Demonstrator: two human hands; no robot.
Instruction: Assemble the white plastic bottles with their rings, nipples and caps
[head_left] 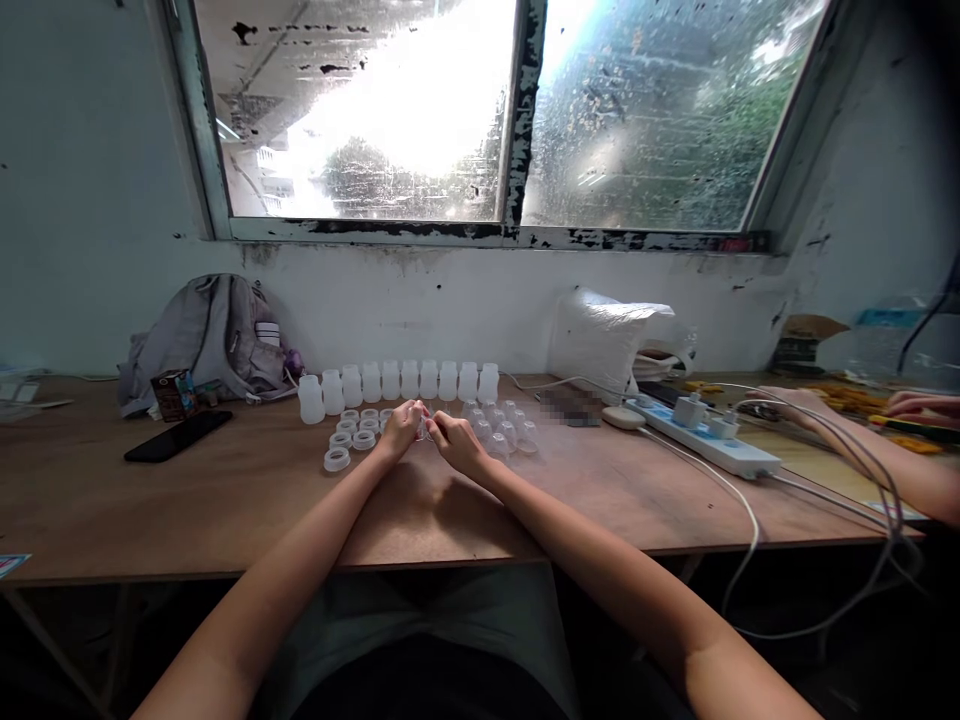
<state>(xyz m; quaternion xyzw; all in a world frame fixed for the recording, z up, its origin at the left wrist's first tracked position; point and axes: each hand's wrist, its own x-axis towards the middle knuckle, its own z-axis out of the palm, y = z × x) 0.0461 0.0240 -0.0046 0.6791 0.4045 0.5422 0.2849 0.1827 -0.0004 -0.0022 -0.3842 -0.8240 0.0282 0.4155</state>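
My left hand (401, 430) and my right hand (455, 440) meet over the wooden table, fingers closed around a small clear piece (423, 428) whose shape is partly hidden. To the left of my left hand lie several translucent rings (337, 459) in rows. Beside my right hand stand several clear domed pieces (499, 445). Behind both hands runs a row of several frosted white bottles (391, 381), standing upright.
At the left are a grey backpack (217, 340), a small box (175, 396) and a black phone (178, 436). On the right, a power strip (705, 437) with looping cables lies before a white plastic bag (600, 340). Another person's arm (862, 450) is at the far right.
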